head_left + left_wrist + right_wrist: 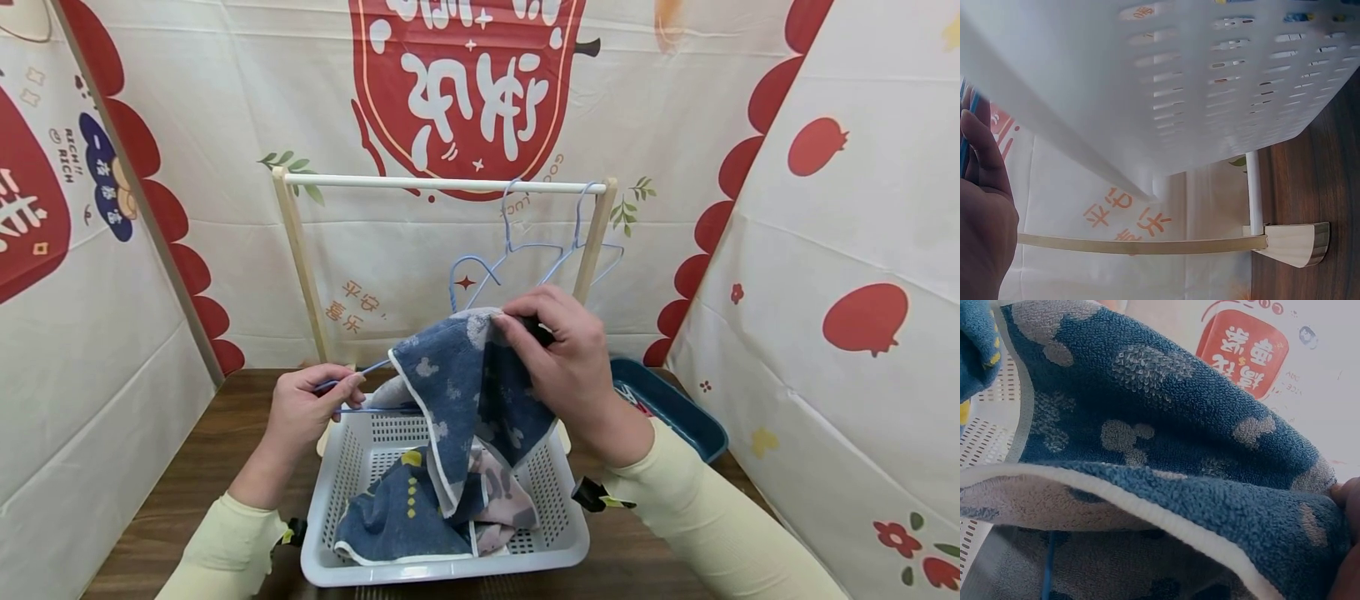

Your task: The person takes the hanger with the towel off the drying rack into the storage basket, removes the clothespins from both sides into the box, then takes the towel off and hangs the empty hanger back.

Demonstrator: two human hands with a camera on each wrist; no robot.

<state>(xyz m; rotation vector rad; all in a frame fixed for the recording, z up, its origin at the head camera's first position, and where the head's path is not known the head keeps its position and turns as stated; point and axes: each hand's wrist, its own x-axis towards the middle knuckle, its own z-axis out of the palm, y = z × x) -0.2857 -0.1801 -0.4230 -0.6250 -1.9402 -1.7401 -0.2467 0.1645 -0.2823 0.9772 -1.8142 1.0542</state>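
Note:
A dark blue towel point(450, 371) with grey patches and a white edge hangs draped over a light blue wire hanger point(453, 283). My left hand point(306, 408) pinches the hanger's left end between thumb and fingers; part of the wire is hidden under the cloth. At the top right of the towel, my right hand point(570, 367) pinches the fabric. Seen in the right wrist view, the towel point(1166, 425) is folded over, with the wire point(1049, 562) beneath. Below both hands stands a white perforated basket point(442, 575) holding another blue towel point(390, 517) and a pinkish cloth point(506, 500).
Behind the basket, a wooden rack point(300, 258) carries a white rail point(420, 182). Two blue hangers point(507, 225) hang at its right end. A dark teal tray point(697, 425) sits on the brown table point(225, 442) at right. Printed cloth walls point(225, 100) surround the table.

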